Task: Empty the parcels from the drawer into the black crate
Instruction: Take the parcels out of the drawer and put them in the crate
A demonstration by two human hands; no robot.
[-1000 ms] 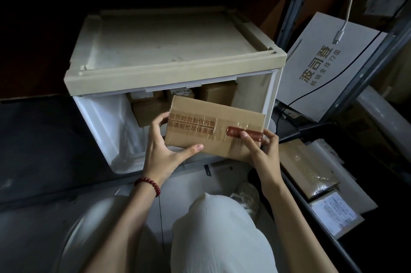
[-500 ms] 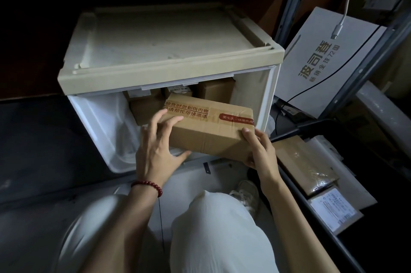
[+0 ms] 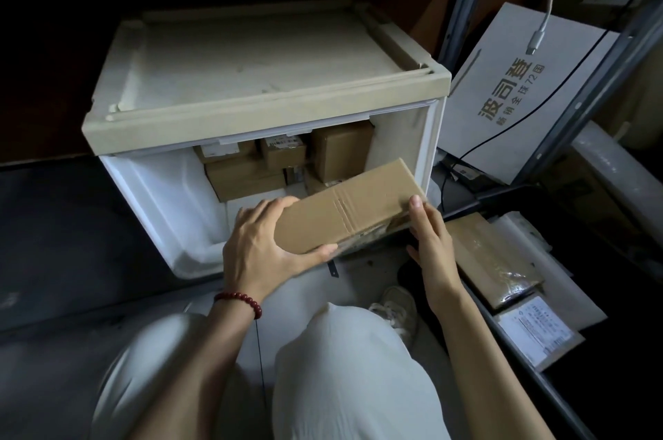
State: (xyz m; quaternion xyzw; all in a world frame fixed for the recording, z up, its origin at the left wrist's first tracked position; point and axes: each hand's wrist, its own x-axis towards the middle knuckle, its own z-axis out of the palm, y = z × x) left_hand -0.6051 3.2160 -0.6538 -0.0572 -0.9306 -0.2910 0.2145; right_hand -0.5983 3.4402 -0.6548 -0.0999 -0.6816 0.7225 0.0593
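The person's knees, in white trousers, fill the near edge of the head view. Above them the left hand, with a red bead bracelet at the wrist, grips the left end of a long cardboard parcel, thumb under the near edge and fingers over the top. The right hand holds the right end, thumb pressed on the upper face; the fingers beneath are hidden. The parcel is carried in the air just in front of the drawer's mouth, tilted, with its right end raised toward the drawer's right wall. One second earlier its taped, printed face was turned to the camera; that face is now turned away, a plain face is uppermost, and the parcel sits lower and further right. Judgement: the parcel is free of the drawer and the transfer to the crate is in hand. The black crate lies at the right, already holding a brown padded envelope and a labelled mailer. Beyond the hands, the white drawer stands open under its beige top. Several cardboard boxes remain stacked at its back, so more transfers are required. A printed white board leans at the far right.
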